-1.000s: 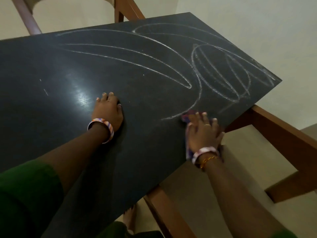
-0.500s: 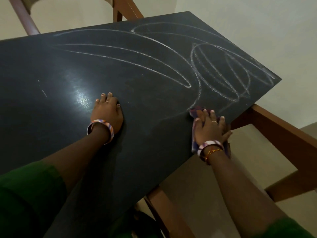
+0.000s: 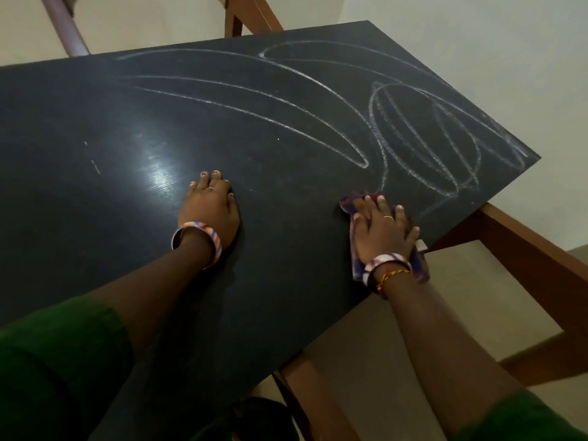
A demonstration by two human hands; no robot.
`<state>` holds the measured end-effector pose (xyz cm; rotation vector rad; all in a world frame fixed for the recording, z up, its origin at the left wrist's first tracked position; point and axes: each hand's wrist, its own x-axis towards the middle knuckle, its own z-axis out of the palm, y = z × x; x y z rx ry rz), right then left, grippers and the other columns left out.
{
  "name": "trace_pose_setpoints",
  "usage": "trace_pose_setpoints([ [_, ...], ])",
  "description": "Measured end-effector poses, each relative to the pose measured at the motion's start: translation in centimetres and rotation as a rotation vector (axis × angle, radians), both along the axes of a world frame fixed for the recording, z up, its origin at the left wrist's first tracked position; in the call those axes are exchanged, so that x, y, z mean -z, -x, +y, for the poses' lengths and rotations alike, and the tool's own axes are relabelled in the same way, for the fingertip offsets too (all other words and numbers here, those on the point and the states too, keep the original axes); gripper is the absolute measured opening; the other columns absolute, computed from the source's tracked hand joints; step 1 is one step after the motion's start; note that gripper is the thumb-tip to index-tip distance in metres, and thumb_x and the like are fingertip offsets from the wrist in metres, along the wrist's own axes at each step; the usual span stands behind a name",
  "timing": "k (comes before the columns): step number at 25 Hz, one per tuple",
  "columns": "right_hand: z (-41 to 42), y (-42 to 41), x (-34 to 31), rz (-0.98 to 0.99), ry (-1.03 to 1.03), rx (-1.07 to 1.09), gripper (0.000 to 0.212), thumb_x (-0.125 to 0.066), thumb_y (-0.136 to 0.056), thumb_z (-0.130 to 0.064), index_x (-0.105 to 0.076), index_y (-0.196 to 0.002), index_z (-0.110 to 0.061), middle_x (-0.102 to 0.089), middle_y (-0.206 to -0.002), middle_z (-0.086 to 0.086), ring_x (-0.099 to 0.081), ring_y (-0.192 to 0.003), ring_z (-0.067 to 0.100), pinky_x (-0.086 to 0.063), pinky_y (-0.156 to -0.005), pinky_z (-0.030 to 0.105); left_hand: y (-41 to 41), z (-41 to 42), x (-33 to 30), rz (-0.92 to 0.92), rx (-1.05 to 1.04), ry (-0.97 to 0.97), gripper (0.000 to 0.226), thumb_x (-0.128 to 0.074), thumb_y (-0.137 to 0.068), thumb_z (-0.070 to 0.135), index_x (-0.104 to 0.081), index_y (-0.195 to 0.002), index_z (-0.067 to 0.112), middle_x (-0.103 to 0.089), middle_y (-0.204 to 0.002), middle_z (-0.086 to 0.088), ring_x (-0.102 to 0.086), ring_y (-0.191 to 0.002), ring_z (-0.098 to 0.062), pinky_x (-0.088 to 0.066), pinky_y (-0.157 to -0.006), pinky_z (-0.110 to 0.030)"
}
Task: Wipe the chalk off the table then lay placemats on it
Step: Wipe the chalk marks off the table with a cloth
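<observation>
The dark counter fills most of the view, its wooden frame showing at the right edge. Chalk lines cover the far and right portions: long arcs across the far side and a dense set of loops near the right corner. The near-left area carries only a few short marks.

The left hand lies flat on the counter near the middle, fingers extended, holding nothing; it appears to serve as a brace. The right hand presses flat on a purple patterned cloth, fingers spread over it, at the near right edge just below the loops. Each wrist carries a striped bangle.

Step in hand: wiping, at an early stage. No placemats are in view. The next move calls for pushing the cloth away into the loops under firm downward pressure, then sweeping left along the arcs.
</observation>
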<state>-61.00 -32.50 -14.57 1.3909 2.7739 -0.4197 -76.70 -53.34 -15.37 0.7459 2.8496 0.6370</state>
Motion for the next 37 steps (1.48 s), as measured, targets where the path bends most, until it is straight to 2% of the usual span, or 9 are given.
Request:
trace_pose_setpoints([
  [6,-9.3,1.5,0.7,0.013,-0.076,-0.553,0.051,-0.03,-0.098,-0.047,-0.019,-0.147,-0.041,-0.01,-0.158,-0.014,-0.002,-0.146,0.021,0.003,-0.114,0.052,0.1,0.3,0.1,0.004,-0.016,-0.008,0.033,-0.035,-0.098,0.015,-0.052,-0.123,0.001,-0.032,-0.149,-0.016,-0.021,-0.141,-0.032,-0.014,-0.117,-0.039],
  [8,-4.7,1.5,0.7,-0.002,-0.112,-0.423,0.05,-0.03,-0.098,-0.047,-0.02,-0.146,-0.042,-0.011,-0.157,-0.015,-0.005,-0.146,0.021,-0.001,-0.114,0.054,-0.1,0.2,-0.2,0.002,-0.023,-0.005,0.034,-0.036,-0.098,0.016,-0.051,-0.125,0.003,-0.032,-0.149,-0.015,-0.021,-0.141,-0.031,-0.016,-0.116,-0.039],
  [12,4.0,0.3,0.1,0.005,0.003,0.101,0.05,-0.029,-0.099,-0.043,-0.022,-0.148,-0.036,-0.015,-0.158,-0.008,-0.003,-0.146,0.025,-0.001,-0.114,0.059,-0.3,0.4,-0.6,-0.001,-0.039,0.022,0.034,-0.036,-0.099,0.018,-0.051,-0.125,0.003,-0.035,-0.147,-0.015,-0.027,-0.138,-0.032,-0.024,-0.114,-0.041],
  [14,2.3,1.5,0.1,0.014,-0.032,0.124,0.05,-0.029,-0.098,-0.041,-0.023,-0.148,-0.034,-0.016,-0.158,-0.007,-0.004,-0.146,0.026,0.0,-0.114,0.059,-0.2,0.5,-0.7,-0.011,-0.043,0.027,0.035,-0.036,-0.099,0.018,-0.049,-0.128,0.004,-0.033,-0.149,-0.014,-0.025,-0.139,-0.032,-0.023,-0.114,-0.041],
  [20,-10.2,6.4,0.8,0.04,-0.063,-0.571,0.05,-0.033,-0.097,-0.045,-0.023,-0.146,-0.04,-0.013,-0.158,-0.012,-0.004,-0.146,0.023,0.003,-0.114,0.052,0.2,-0.2,-0.4,-0.013,-0.029,-0.054,0.039,-0.038,-0.096,0.01,-0.048,-0.133,0.005,-0.034,-0.149,-0.013,-0.025,-0.14,-0.029,-0.021,-0.116,-0.041],
  [22,-5.9,5.4,0.9,0.018,-0.091,-0.454,0.05,-0.032,-0.097,-0.047,-0.023,-0.145,-0.042,-0.014,-0.157,-0.014,-0.006,-0.146,0.022,0.0,-0.114,0.053,0.4,-0.5,-0.1,0.015,-0.046,-0.042,0.039,-0.04,-0.095,0.012,-0.047,-0.134,0.006,-0.033,-0.149,-0.015,-0.023,-0.141,-0.029,-0.013,-0.119,-0.042],
  [26,4.4,0.1,0.0,-0.015,-0.017,0.069,0.05,-0.028,-0.1,-0.043,-0.02,-0.148,-0.034,-0.014,-0.159,-0.006,-0.005,-0.146,0.026,-0.003,-0.114,0.059,0.1,0.1,-0.2,-0.002,-0.169,0.049,0.053,-0.036,-0.098,0.023,-0.023,-0.145,0.004,-0.013,-0.156,-0.015,-0.006,-0.145,-0.027,-0.003,-0.118,-0.039],
  [29,4.0,1.1,-0.2,-0.037,-0.025,0.168,0.051,-0.027,-0.1,-0.042,-0.02,-0.149,-0.032,-0.013,-0.159,-0.004,-0.004,-0.146,0.029,-0.002,-0.114,0.059,0.2,0.6,0.0,0.002,-0.156,0.109,0.056,-0.032,-0.098,0.022,-0.015,-0.147,0.001,-0.008,-0.156,-0.017,-0.003,-0.146,-0.028,-0.003,-0.119,-0.039],
  [37,-9.0,12.2,0.9,0.056,-0.051,-0.489,0.05,-0.031,-0.098,-0.043,-0.025,-0.146,-0.036,-0.014,-0.158,-0.007,-0.002,-0.146,0.026,0.004,-0.115,0.053,0.5,0.4,0.2,-0.007,-0.126,0.168,0.057,-0.03,-0.098,0.022,-0.012,-0.148,0.002,-0.005,-0.157,-0.015,0.0,-0.146,-0.026,-0.002,-0.119,-0.037],
])
